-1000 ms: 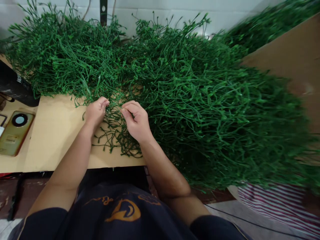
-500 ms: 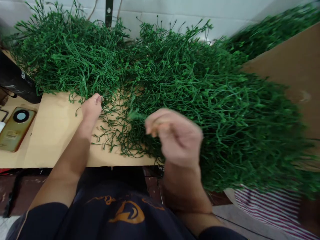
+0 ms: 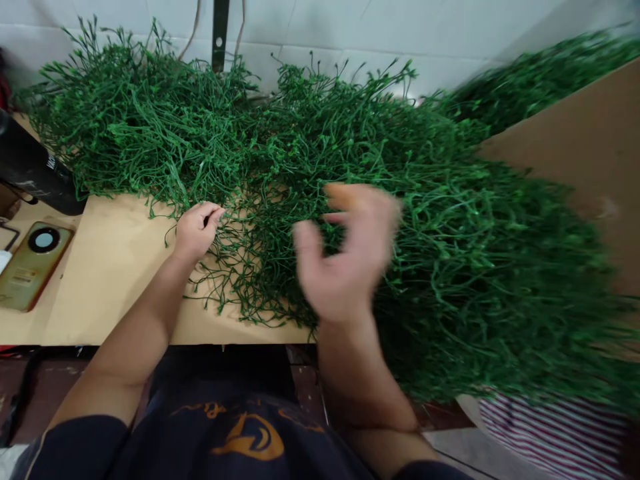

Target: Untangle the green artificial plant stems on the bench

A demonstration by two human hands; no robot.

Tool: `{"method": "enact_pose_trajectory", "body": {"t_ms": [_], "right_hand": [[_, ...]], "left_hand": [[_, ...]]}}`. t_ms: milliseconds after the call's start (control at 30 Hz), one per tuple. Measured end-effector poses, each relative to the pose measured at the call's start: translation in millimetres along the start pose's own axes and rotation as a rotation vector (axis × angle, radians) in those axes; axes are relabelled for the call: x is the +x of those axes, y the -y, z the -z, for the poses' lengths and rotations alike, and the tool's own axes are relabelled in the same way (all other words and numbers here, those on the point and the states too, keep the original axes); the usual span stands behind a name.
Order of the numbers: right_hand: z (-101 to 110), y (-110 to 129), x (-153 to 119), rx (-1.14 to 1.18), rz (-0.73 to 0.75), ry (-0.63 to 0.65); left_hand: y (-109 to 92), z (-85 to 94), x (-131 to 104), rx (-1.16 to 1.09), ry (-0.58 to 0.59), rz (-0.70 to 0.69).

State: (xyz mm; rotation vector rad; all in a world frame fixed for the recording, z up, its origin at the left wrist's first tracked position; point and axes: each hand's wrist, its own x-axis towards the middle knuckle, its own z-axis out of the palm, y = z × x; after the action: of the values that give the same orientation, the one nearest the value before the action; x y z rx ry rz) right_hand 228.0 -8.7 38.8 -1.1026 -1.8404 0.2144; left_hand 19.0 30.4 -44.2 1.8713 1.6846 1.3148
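My left hand [image 3: 197, 231] is closed in a pinch over the bare strip of table, at the edge of some loose stems. Whatever is between its fingertips is too small to make out. My right hand [image 3: 350, 250], blurred by motion, hangs over the green heap with thumb and fingers apart and nothing visible in it. Something orange shows on one of its fingers. Thin green plastic-looking stems with small forked tips [image 3: 440, 227] form a large tangled heap on the right. Another heap of these stems [image 3: 160, 133] lies at the back left, and thinner scattered stems [image 3: 235, 267] lie between my hands.
On the left are a phone [image 3: 33, 270] lying face down and a black bottle [image 3: 37, 170]. A brown cardboard panel [image 3: 575, 133] slants at the right. Behind the heaps is a white tiled wall [image 3: 350, 27] with a dark metal upright [image 3: 219, 33]. Striped cloth [image 3: 545, 433] shows below right.
My right hand has gone from closed fingers to spread ones and risen slightly. My left hand has shifted a little to the right, still pinched. The whole view has tilted slightly.
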Motion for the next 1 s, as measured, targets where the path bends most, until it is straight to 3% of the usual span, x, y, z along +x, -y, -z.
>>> {"method": "enact_pose_trajectory", "body": {"t_ms": [133, 233, 367, 633, 833, 1000], "right_hand": [[-73.7, -0.9, -1.0, 0.101, 0.035, 0.188], [-97.7, -12.3, 0.7, 0.112, -0.089, 0.261], [-98.0, -24.2, 1.2, 0.191, -0.246, 0.294], [-104.1, -24.9, -2.9, 0.422, -0.406, 0.264], [-106.5, -21.2, -6.6, 0.526, -0.360, 0.356], [-109.4, -20.4, -5.8, 0.534, -0.367, 0.278]], "left_hand": [[-4.8, 3.1, -0.8, -0.014, 0.015, -0.057], [-5.2, 4.6, -0.4, -0.003, 0.003, -0.058], [-3.7, 3.2, 2.2, -0.015, -0.009, -0.045], [-6.0, 3.7, 2.9, -0.021, -0.022, -0.017], [-7.9, 3.9, 2.6, -0.035, -0.027, -0.012], [-8.7, 1.5, 0.9, -0.044, -0.040, -0.033]]}}
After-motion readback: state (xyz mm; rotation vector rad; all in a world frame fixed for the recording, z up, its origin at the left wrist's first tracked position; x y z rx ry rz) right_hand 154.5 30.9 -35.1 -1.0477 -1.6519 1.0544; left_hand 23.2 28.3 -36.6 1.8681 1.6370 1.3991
